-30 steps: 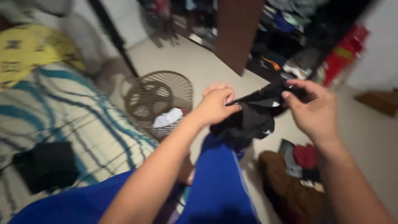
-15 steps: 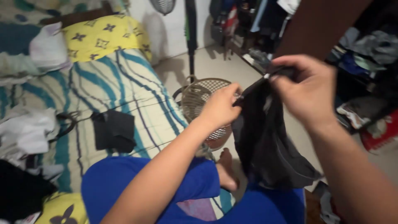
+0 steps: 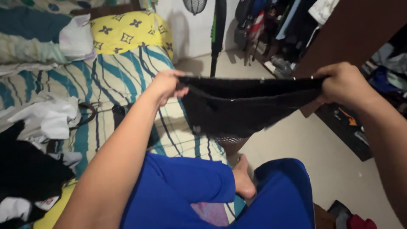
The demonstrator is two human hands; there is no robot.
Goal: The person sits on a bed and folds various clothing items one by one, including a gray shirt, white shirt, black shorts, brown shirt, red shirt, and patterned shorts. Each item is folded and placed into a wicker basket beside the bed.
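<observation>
Black garment stretched taut between two hands over the bed's edge.

The left hand [image 3: 166, 85] and the right hand [image 3: 344, 84] each pinch one end of a black garment [image 3: 241, 104], their grip closed tight on the fabric, which hangs spread in the air above the person's blue shorts [image 3: 186, 191]. Beneath it lie the striped bedsheet [image 3: 123, 80] and a partly hidden woven basket [image 3: 229, 140].

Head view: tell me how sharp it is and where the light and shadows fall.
Head view: fairly sharp, mild softness at the edges. Dim indoor light; the black garment, stretched between left hand and right hand, shows almost no detail. Shadow falls under it on the striped bed; the wardrobe interior is murky.
</observation>
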